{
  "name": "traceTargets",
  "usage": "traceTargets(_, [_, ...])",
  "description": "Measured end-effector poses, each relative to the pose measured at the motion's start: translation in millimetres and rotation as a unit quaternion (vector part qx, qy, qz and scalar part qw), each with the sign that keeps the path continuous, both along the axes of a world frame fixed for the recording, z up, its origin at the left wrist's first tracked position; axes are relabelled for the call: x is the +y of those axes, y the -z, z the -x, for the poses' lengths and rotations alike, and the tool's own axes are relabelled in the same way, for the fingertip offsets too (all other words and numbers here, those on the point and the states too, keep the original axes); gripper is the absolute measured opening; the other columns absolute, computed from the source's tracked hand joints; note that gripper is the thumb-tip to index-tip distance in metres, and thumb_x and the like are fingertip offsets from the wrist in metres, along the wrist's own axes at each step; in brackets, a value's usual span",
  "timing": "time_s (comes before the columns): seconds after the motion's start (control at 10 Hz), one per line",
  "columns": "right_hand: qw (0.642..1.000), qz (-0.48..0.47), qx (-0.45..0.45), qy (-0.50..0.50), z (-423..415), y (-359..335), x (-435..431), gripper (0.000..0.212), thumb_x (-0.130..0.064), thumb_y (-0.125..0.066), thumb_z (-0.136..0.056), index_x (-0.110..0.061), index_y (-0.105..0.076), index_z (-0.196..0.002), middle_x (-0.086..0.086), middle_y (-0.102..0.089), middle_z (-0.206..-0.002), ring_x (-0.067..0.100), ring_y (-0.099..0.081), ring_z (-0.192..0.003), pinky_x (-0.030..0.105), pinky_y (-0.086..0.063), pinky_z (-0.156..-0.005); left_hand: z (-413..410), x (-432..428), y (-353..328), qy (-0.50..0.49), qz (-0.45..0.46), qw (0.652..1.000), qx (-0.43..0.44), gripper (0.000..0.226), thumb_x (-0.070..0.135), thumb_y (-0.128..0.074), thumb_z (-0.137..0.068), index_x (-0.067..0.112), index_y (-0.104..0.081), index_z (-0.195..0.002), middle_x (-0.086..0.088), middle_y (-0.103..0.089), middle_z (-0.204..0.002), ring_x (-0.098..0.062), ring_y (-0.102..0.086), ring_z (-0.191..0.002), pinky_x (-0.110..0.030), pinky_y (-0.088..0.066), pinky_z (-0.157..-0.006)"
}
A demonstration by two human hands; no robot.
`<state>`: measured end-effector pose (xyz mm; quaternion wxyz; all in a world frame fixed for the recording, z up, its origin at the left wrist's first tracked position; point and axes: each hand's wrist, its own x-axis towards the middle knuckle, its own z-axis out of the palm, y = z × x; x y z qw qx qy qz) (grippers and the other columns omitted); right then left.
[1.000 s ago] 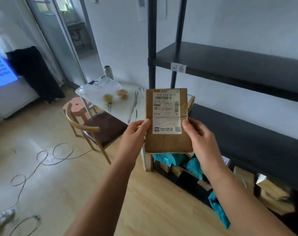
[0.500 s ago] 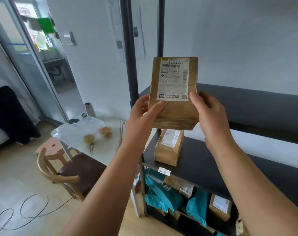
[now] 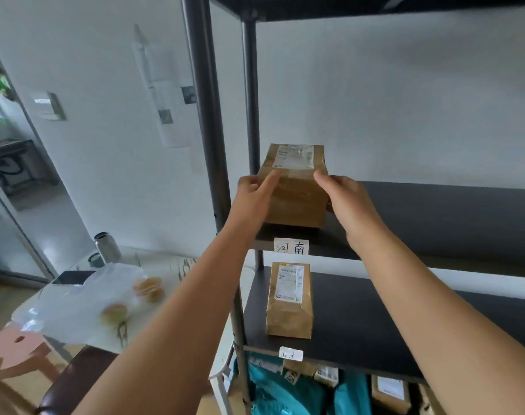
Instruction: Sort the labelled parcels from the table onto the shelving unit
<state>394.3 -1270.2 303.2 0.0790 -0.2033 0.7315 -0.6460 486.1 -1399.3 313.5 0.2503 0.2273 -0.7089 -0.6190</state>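
Placing step is in hand, I judge: brown parcel sits at the shelf corner, above the handwritten tag. My left hand and right hand pinch its two sides, thumbs on the upper face. Below my hands, a second parcel lies on the lower shelf. Next move calls for opening both hands and drawing back toward the tabletop.

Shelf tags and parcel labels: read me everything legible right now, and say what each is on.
"河南": white tag on the front edge of the shelf where both hands set the brown parcel.
Lower shelf tag: handwritten, too blurred to read.
Held parcel's label: blurred.
Lower parcel's label: too small.
Bottom parcels' labels: unreadable.
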Motion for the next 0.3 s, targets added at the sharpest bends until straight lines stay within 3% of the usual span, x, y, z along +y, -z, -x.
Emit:
traceTargets(0.1, [1.000,-0.005,-0.007,0.024,-1.0,3.7,-6.0,0.024,-0.048,-0.054,-0.095,-0.026,-0.064,-0.093,-0.015,-0.064,-0.086,-0.001,-0.057,-0.078,0.018,-0.039,-0.061,5.7,-8.2,8.1,0.019,0.002,1.000,-0.013,0.063,0.054,-0.054,-0.093,0.017,-0.038,-0.141,-0.003,-0.060,-0.118,-0.023,-0.061,-0.109,-0.038,-0.051,-0.096])
traceTargets(0.2, [0.999,-0.011,0.004,0.044,-3.9,6.5,-9.6,0.026,-0.050,-0.052,-0.096,-0.027,-0.063,-0.097,-0.017,-0.061,-0.087,-0.002,-0.054,-0.078,0.018,-0.038,-0.061,9.9,-13.8,14.9,0.030,0.008,1.000,-0.004,0.059,0.052,-0.050,-0.097,0.016,-0.037,-0.141,0.000,-0.058,-0.120,-0.020,-0.059,-0.110,-0.029,-0.047,-0.084])
traceTargets(0.3, [0.996,-0.035,0.023,0.081,-8.2,7.6,-14.3,0.053,-0.062,-0.049,-0.090,-0.018,-0.065,-0.115,-0.005,-0.068,-0.106,0.008,-0.061,-0.095,0.023,-0.044,-0.070,9.6,-14.3,21.5,0.030,0.042,0.999,0.014,0.057,0.049,-0.052,-0.097,0.017,-0.037,-0.142,0.001,-0.059,-0.123,-0.021,-0.060,-0.117,-0.035,-0.050,-0.093])
